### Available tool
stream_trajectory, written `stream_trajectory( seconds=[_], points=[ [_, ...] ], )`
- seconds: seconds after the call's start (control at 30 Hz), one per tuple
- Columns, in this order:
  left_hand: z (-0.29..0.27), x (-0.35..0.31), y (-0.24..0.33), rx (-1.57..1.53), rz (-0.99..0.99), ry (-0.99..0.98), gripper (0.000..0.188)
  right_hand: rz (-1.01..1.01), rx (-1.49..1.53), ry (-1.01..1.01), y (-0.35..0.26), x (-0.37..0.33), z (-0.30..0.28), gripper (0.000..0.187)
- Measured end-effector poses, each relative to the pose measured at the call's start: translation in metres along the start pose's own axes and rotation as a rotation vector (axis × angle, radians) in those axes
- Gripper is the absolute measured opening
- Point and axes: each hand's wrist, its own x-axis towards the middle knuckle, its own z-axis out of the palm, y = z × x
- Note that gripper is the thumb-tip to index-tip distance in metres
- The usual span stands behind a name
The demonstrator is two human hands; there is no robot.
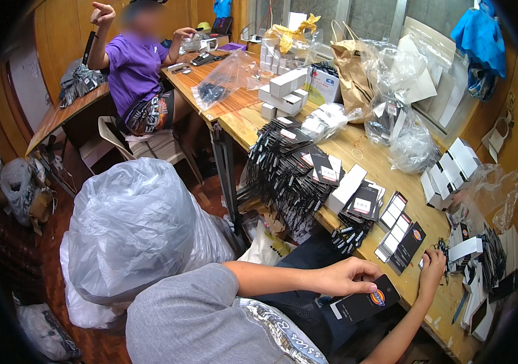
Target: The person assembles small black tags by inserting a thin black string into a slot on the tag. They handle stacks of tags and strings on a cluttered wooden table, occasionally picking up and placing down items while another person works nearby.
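Note:
My left hand (356,278) grips a black hang tag (368,301) by its upper edge, above my lap. The tag carries a coloured emblem and a small white patch. At the right part of the table, my right hand (432,270) has its fingers curled down at a tangle of black strings (442,245); its fingertips seem closed on them. Just left of that hand lie more black tags (409,247) with the same emblem, overlapping a row of white-labelled cards (392,227).
Many black tags with strings (289,164) hang over the table's (356,136) near edge. Beyond stand white boxes (286,91), a paper bag (356,70) and clear plastic bags (413,148). A large filled plastic bag (131,224) is at my left. A person in purple (134,70) sits farther back.

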Motion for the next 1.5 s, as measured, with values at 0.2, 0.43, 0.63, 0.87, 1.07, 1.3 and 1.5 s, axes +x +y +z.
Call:
stream_trajectory(
  seconds=[0.2, 0.43, 0.63, 0.87, 1.07, 1.3, 1.5],
  points=[
    [-0.002, 0.0, 0.008, 0.056, -0.044, -0.029, 0.02, 0.008, -0.007, 0.041, 0.017, -0.003, 0.0, 0.015],
    [-0.01, -0.01, 0.014, -0.016, -0.137, 0.019, 0.01, 0.058, 0.314, 0.343, 0.021, 0.01, 0.004, 0.014],
    [-0.008, -0.004, 0.018, -0.091, -0.098, -0.006, 0.011, 0.188, 0.296, 0.156, 0.029, 0.002, -0.007, 0.022],
    [-0.005, -0.007, 0.013, -0.115, -0.117, -0.005, 0.012, 0.221, 0.11, -0.025, 0.021, -0.006, -0.009, 0.031],
    [-0.005, -0.008, 0.009, -0.102, -0.145, 0.017, 0.012, 0.207, 0.098, -0.015, 0.016, -0.006, -0.009, 0.034],
    [0.009, 0.015, -0.026, 0.401, 0.034, -0.158, 0.009, 0.286, 0.689, 0.121, 0.03, 0.0, -0.006, 0.018],
    [0.032, 0.045, -0.044, 0.824, 0.353, -0.324, 0.016, 0.358, 0.898, 0.28, 0.028, 0.002, -0.005, 0.01]
  ],
)
